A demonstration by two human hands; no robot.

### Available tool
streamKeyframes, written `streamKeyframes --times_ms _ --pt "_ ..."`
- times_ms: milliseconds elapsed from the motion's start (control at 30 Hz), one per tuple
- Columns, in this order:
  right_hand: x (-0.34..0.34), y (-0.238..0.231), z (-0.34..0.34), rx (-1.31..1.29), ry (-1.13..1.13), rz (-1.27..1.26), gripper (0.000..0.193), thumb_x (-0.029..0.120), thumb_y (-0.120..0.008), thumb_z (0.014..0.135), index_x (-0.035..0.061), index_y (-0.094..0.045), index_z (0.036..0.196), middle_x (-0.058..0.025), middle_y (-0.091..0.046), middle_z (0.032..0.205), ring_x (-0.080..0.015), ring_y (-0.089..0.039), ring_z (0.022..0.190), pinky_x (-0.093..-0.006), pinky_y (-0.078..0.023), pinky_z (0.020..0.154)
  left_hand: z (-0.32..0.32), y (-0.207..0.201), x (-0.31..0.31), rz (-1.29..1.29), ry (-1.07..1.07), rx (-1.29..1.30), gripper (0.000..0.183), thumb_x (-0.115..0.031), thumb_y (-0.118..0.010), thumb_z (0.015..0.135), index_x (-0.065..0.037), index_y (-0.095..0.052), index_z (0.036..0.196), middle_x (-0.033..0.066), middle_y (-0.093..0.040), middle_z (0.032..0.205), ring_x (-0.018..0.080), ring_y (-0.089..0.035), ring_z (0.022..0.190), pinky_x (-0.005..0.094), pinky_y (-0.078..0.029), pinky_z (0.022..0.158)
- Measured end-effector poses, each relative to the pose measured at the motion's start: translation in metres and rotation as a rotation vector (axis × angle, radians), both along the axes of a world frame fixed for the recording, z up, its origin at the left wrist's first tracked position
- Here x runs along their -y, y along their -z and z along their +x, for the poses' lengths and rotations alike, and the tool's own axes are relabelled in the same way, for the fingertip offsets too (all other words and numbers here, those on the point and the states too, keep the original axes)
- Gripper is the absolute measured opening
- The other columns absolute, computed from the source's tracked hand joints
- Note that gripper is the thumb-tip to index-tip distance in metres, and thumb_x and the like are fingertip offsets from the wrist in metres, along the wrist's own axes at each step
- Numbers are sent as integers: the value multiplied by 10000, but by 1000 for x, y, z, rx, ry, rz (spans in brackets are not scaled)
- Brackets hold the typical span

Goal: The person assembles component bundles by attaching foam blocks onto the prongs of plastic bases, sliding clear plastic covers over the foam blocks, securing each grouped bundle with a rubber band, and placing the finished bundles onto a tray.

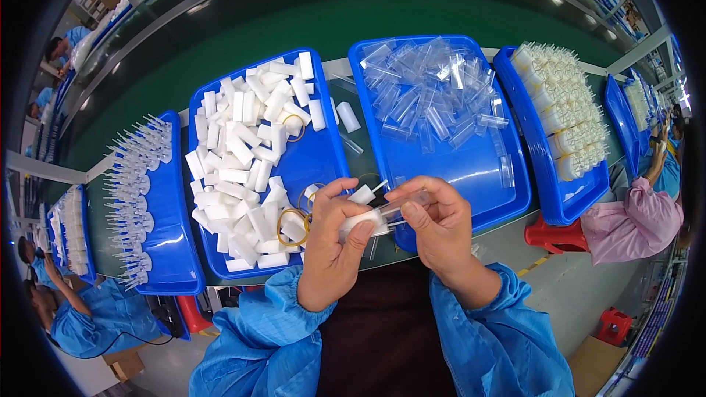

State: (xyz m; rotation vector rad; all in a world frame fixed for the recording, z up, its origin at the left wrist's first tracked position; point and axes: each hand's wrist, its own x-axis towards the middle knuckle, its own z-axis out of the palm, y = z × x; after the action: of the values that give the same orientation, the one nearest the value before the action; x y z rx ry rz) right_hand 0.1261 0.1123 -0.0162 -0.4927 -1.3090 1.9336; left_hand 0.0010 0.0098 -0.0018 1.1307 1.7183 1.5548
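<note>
My left hand (330, 250) is closed round a small white block-like piece (356, 223), fingers and thumb pressed on its sides. My right hand (443, 231) pinches a clear plastic sleeve (398, 211) between thumb and fingers. The sleeve's end meets the white piece between my hands; how far one sits inside the other I cannot tell. Just behind my fingertips shows another white piece (362, 195) with a thin pale stem close by, partly hidden. Left of my hands, a blue tray (321, 156) holds many loose white blocks (246, 143). Beyond my right hand, a second blue tray (471, 176) holds clear sleeves (434, 95).
Thin-stemmed pale pieces (132, 191) stand at a blue tray (173, 228) far left. Stacked blue trays (548, 184) at right carry rubber-banded white bundles (562, 110). Rubber bands (293, 228) lie on the white blocks. A person in a pink sleeve (636, 220) sits at right, near a red stool (553, 237).
</note>
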Motion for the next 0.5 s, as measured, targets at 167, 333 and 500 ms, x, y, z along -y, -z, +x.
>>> streamKeyframes --times_ms 167,333,500 --pt "-9 -13 6 99 -47 71 230 27 -607 858 -16 -560 1079 -90 -633 1009 -117 -586 905 -236 -462 794 -5 -6 4 -84 126 -157 188 -78 -637 809 -39 -538 964 160 -382 1277 212 -471 1049 329 -376 905" --pt "-11 -5 9 225 32 576 224 28 -640 831 -11 -585 1045 -86 -624 1000 -120 -559 909 -251 -444 815 -6 1 5 -71 118 -144 189 -63 -639 805 -45 -538 964 150 -371 1287 217 -458 1062 335 -375 913" --pt "-1 -4 5 11 9 91 218 23 -650 821 -18 -586 1026 -99 -619 998 -125 -563 887 -251 -453 791 -3 -6 5 -17 76 -92 157 -135 -646 811 -50 -569 919 193 -426 1221 260 -505 1015 350 -390 859"
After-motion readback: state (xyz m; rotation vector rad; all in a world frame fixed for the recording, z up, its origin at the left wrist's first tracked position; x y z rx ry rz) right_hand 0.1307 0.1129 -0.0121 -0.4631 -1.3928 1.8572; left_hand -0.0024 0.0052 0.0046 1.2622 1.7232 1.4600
